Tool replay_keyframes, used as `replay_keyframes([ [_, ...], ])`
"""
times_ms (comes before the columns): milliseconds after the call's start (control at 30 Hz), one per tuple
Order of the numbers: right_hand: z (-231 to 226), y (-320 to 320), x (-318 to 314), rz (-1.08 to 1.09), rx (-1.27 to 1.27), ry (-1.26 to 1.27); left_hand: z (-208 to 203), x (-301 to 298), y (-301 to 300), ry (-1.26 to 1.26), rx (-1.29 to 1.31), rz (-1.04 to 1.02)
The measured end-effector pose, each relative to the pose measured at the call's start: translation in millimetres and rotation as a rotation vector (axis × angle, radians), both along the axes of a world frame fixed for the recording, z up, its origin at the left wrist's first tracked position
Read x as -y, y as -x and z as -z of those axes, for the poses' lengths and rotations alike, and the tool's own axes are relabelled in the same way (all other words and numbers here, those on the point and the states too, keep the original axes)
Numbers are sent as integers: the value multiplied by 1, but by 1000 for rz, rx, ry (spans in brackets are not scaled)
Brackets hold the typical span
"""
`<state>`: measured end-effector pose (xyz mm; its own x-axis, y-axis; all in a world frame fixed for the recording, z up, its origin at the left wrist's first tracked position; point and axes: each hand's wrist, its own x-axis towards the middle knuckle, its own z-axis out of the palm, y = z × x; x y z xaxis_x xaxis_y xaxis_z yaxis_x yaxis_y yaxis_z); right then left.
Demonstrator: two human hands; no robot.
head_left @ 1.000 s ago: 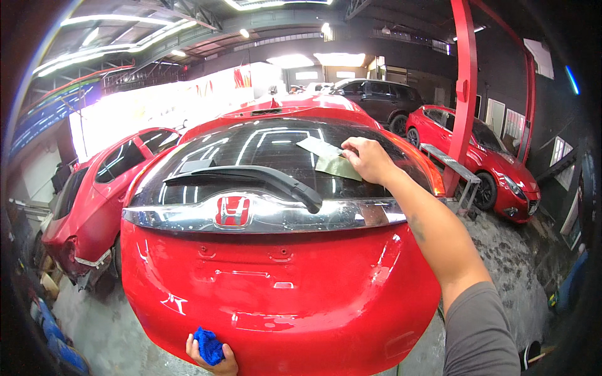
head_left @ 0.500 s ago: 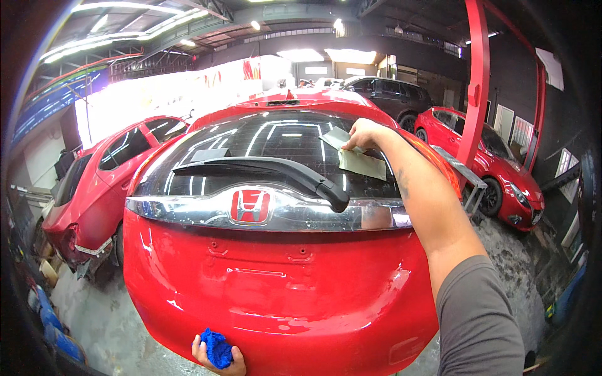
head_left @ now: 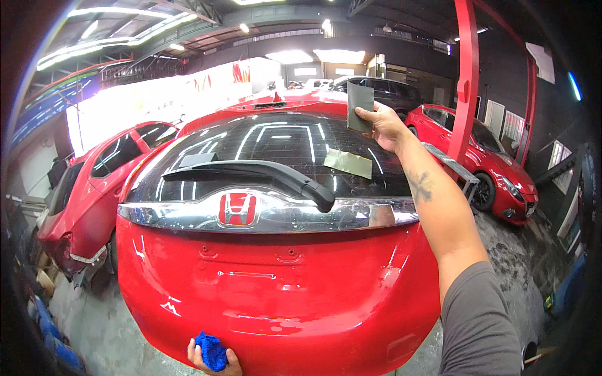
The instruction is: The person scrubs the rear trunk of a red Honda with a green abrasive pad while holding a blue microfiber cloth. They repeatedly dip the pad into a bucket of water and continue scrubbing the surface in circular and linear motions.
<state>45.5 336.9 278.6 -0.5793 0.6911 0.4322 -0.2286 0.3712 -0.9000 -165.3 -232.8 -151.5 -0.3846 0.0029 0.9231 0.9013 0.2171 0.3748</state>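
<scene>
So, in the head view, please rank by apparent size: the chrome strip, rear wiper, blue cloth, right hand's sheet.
1. Chrome strip
2. Rear wiper
3. Blue cloth and held sheet look too alike to rank.

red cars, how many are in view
3: the middle car, filling the centre; the left car, beside it; the right car, partly behind a red post. Others may be hidden behind these.

Car workshop, damaged red car [head_left: 69, 229], lift-like red post [head_left: 465, 94], roof trusses [head_left: 199, 9]
</scene>
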Motion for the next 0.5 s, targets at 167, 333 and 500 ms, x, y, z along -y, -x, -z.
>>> replay_keyframes([
  [167, -8, -30, 15, -19, 34, -38, 22, 4, 2, -38, 121, 73],
  [333, -12, -54, 31, -86, -91, 72, 0, -8, -10, -97, 109, 140],
  [500, -16, -76, 51, -65, 21, 43, 30, 6, 5, 7, 156, 20],
])
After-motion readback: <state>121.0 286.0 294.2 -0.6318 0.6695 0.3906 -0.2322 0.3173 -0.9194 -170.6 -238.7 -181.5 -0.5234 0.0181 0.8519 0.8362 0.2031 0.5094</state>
